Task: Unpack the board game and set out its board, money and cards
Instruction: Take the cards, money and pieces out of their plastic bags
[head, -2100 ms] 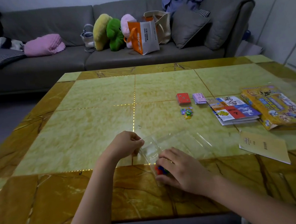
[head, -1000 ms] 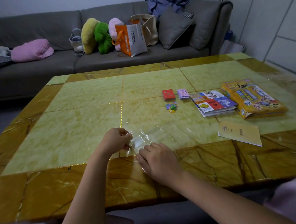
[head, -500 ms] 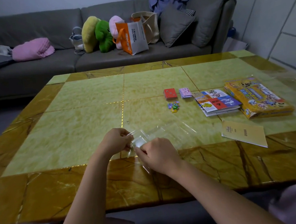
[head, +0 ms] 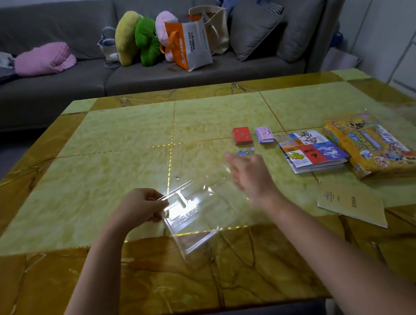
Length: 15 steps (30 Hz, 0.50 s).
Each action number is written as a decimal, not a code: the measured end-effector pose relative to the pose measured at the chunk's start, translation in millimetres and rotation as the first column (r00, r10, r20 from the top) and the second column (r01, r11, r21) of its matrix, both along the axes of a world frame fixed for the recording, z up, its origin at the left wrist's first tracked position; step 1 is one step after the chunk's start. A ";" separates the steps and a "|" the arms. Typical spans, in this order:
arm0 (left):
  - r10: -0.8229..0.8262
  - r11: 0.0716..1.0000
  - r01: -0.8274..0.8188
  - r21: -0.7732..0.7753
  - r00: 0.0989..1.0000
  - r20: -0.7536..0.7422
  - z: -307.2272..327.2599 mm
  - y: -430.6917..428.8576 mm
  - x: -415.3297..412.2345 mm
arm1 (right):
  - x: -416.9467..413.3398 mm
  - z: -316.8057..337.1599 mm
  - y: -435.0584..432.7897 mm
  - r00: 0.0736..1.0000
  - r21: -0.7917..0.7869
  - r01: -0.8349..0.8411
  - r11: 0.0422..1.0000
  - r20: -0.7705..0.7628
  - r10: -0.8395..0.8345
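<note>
A clear plastic bag lies flat near the table's front edge. My left hand pinches its left edge. My right hand is off the bag and hovers, motion-blurred, just in front of a small pile of colourful pieces; whether it holds anything is hidden by the blur. Behind the pieces sit a red card deck and a purple stack of money. The folded colourful board lies to their right, beside the yellow game box.
A beige booklet lies at the front right of the yellow marble table. A grey sofa with plush toys, bags and cushions stands behind the table. A white wall is at the right.
My right hand has left the bag's opening and swung forward and right toward the colourful pieces. My left hand keeps its hold on the bag, which now lies flatter.
</note>
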State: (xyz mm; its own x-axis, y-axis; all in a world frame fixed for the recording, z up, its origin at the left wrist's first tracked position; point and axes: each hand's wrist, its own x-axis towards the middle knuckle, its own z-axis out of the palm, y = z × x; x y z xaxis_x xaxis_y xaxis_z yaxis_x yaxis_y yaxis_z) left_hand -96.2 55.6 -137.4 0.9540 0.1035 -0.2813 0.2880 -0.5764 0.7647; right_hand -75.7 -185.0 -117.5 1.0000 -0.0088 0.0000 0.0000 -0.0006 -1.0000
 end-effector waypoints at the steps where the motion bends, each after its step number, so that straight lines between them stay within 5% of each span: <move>1: 0.022 1.000 -0.023 0.006 0.999 0.029 -1.5 3.9 0.8 | 12.8 7.1 -10.9 0.999 0.010 0.045 0.999 -0.019 -0.045; 10: 0.309 0.950 -0.285 -0.125 0.914 0.262 -16.5 6.6 26.0 | 184.9 19.0 -115.2 0.866 -0.285 0.464 0.839 -0.057 -0.498; 15: 0.350 0.936 -0.340 -0.090 0.877 0.328 -25.1 4.6 33.8 | 235.6 -6.8 -125.4 0.892 -0.626 0.327 0.708 -0.044 -0.450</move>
